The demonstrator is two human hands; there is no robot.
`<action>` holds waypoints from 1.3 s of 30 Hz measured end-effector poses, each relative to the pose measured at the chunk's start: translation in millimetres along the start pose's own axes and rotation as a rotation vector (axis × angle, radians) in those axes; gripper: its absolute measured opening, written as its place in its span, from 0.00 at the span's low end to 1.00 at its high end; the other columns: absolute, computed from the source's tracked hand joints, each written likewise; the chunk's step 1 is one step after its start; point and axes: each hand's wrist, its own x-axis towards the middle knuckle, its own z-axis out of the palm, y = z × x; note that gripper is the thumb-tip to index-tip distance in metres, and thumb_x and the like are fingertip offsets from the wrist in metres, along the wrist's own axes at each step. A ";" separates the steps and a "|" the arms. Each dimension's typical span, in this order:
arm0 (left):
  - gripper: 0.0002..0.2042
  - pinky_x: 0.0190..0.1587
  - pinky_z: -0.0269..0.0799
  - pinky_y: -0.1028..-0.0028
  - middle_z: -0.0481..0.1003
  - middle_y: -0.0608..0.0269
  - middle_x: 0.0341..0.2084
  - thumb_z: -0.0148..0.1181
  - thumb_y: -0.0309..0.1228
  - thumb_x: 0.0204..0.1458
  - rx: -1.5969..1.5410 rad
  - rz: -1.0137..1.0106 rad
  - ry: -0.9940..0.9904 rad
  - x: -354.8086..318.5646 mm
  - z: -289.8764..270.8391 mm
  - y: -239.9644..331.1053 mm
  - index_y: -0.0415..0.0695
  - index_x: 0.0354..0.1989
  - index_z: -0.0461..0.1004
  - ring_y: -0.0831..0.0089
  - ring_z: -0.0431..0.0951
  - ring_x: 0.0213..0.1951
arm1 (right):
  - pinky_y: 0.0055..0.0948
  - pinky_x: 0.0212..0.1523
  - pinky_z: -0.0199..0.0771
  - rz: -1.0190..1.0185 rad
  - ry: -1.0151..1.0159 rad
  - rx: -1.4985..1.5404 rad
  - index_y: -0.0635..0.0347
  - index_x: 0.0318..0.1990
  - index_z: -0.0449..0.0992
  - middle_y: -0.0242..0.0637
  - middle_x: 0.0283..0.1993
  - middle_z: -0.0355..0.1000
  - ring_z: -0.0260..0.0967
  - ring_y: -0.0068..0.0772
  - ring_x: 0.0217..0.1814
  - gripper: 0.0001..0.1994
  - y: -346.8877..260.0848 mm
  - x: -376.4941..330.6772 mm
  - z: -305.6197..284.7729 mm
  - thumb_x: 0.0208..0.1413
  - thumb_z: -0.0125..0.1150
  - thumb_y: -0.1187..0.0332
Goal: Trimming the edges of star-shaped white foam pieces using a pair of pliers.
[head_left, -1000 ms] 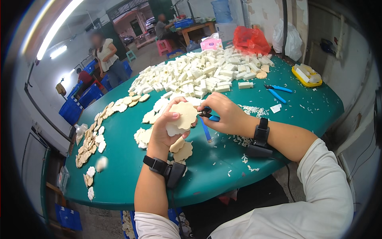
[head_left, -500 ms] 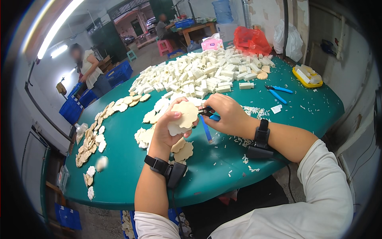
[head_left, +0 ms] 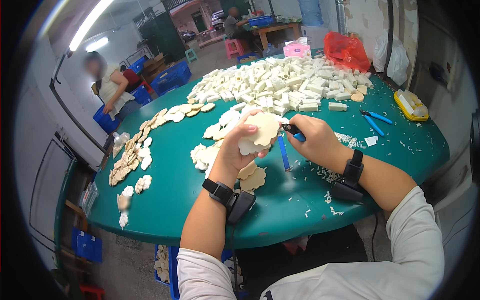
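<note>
My left hand holds a pale cream, scallop-edged flat piece up above the table, with a white scalloped part showing beneath it. My right hand is closed around small cutting pliers with black jaws and blue handles. Their jaws are at the right edge of the cream piece; whether they bite on it is too small to tell. Under my hands lie more scalloped pieces and a blue strip. Black straps with boxes sit on both my wrists.
A large heap of white hollow blocks covers the far part of the green table. Scalloped pieces form a row at left. Blue-handled pliers, a yellow tray and white scraps lie right. A person stands beyond.
The view has turned, so the table and my hands sit further right in it. My left hand still holds the scalloped piece, and the pliers stay at its edge.
</note>
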 end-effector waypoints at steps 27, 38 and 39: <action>0.20 0.28 0.76 0.66 0.74 0.50 0.44 0.63 0.32 0.55 0.160 0.106 0.176 4.9 13.7 -1.1 0.48 0.53 0.62 0.62 0.78 0.41 | 0.37 0.41 0.69 -0.222 -0.032 -0.002 0.53 0.64 0.68 0.36 0.36 0.71 0.69 0.40 0.38 0.33 -2.5 0.2 -0.9 0.46 0.70 0.69; 0.19 0.29 0.76 0.66 0.73 0.53 0.45 0.60 0.43 0.59 0.186 0.077 0.156 1.3 13.6 1.5 0.47 0.53 0.65 0.66 0.77 0.40 | 0.35 0.39 0.67 -0.313 -0.144 -0.082 0.51 0.65 0.67 0.32 0.39 0.73 0.70 0.35 0.39 0.37 0.6 6.0 -4.6 0.42 0.71 0.68; 0.21 0.29 0.77 0.67 0.74 0.53 0.46 0.59 0.45 0.60 0.168 0.063 0.185 0.9 13.9 1.1 0.47 0.54 0.64 0.65 0.78 0.40 | 0.35 0.38 0.67 -0.304 -0.140 -0.082 0.51 0.65 0.67 0.32 0.38 0.74 0.70 0.35 0.39 0.37 0.2 6.2 -4.9 0.41 0.71 0.68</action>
